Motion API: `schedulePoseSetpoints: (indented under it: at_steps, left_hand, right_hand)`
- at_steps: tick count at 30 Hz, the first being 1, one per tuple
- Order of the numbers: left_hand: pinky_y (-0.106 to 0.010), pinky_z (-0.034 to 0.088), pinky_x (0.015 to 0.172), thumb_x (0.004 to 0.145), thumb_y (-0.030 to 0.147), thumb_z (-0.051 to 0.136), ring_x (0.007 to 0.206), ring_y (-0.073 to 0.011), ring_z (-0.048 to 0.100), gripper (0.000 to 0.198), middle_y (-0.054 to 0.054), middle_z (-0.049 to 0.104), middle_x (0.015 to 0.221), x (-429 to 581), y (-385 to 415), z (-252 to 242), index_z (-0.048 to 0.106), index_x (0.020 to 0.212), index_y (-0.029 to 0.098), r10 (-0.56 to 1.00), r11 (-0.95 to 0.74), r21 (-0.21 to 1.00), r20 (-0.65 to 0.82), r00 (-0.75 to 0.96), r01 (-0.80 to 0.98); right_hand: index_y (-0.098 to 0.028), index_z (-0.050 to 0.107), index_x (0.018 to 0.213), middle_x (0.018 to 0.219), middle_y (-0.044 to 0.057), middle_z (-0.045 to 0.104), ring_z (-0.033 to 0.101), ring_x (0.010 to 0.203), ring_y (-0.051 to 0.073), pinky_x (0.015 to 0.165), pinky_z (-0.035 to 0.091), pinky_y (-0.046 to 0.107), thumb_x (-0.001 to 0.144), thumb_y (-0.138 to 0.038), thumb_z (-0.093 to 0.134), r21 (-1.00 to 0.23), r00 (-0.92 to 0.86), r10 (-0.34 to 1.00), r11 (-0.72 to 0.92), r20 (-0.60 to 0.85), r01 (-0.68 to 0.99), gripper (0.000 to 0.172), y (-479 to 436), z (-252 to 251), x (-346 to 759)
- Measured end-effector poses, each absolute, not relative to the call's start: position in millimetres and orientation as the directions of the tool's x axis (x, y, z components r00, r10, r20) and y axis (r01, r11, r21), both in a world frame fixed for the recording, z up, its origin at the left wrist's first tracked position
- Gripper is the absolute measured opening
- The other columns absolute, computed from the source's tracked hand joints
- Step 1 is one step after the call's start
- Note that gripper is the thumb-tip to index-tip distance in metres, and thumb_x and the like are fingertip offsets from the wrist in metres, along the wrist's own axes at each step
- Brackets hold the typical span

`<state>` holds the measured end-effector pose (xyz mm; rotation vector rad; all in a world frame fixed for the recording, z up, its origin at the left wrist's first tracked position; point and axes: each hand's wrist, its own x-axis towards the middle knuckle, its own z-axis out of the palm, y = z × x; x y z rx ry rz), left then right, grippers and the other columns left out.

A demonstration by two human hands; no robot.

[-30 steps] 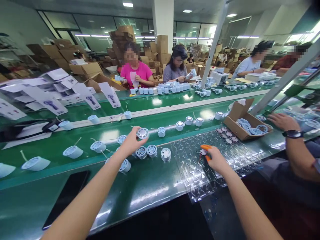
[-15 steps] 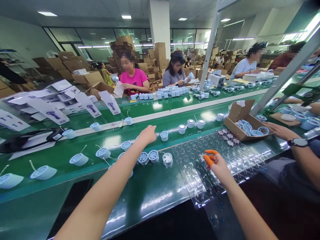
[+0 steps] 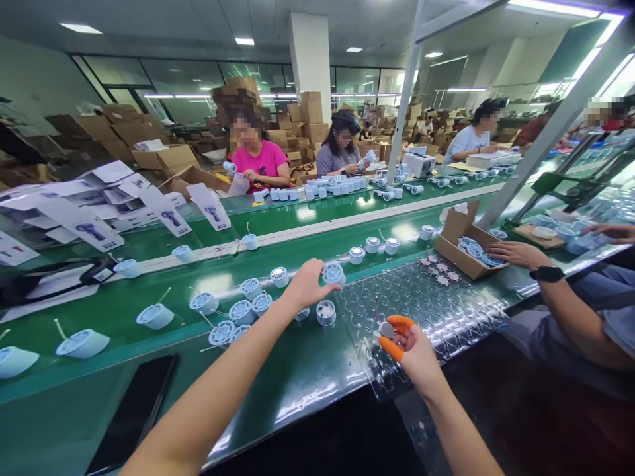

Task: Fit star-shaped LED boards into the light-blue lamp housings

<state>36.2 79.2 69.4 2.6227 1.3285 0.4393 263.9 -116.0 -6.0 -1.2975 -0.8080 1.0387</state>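
My left hand [image 3: 308, 285] is closed on a light-blue round fan housing [image 3: 334, 273], holding it between thumb and fingers above the near edge of the green belt. My right hand [image 3: 407, 344], with orange finger cots on thumb and forefinger, pinches a small round silver motor [image 3: 385, 330] with a thin wire standing up from it. Between the hands, an open-topped housing [image 3: 326, 313] stands on the bench. More housings [image 3: 241, 311] sit in a cluster left of my left hand, some with wires sticking out. Clear moulded plastic trays [image 3: 411, 297] lie beyond my right hand.
A cardboard box [image 3: 459, 246] of blue rings stands to the right, with a co-worker's hand [image 3: 516, 254] at it. Small star-shaped parts [image 3: 443, 270] lie beside it. A dark phone-like slab [image 3: 136, 410] lies front left. White printed cartons [image 3: 94, 211] pile up at the far left.
My left hand has gone from reaching over the belt to holding a housing, now shifted right. My right hand has drawn slightly nearer and left, showing the motor in its fingertips.
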Motion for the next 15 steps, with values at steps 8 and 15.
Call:
schedulePoseSetpoints:
  at_steps: [8, 15]
  left_hand:
    - [-0.038, 0.046, 0.078, 0.086, 0.029, 0.069, 0.089, -0.0246, 0.054, 0.016, -0.006, 0.058, 0.095, -29, -72, 27, 0.057, 0.089, 0.019, 0.799, -0.568, 0.458, 0.111, 0.591, 0.684]
    - [-0.034, 0.050, 0.081, 0.099, 0.018, 0.041, 0.088, -0.0201, 0.060, 0.023, -0.006, 0.059, 0.092, -38, -90, -24, 0.063, 0.094, 0.020, 0.876, -0.397, 0.696, 0.094, 0.473, 0.598]
  right_hand:
    - [-0.021, 0.062, 0.111, 0.077, -0.001, 0.062, 0.050, 0.059, 0.013, 0.059, 0.045, 0.029, 0.071, -0.044, 0.084, -0.998, 0.348, 0.936, -0.030, -0.046, -0.049, 0.051, -120, -14, 200]
    - [-0.022, 0.068, 0.097, 0.063, -0.005, 0.050, 0.043, 0.055, 0.014, 0.055, 0.041, 0.029, 0.077, -0.043, 0.074, -0.953, 0.255, 0.962, 0.011, 0.092, 0.303, 0.030, -118, -43, 143]
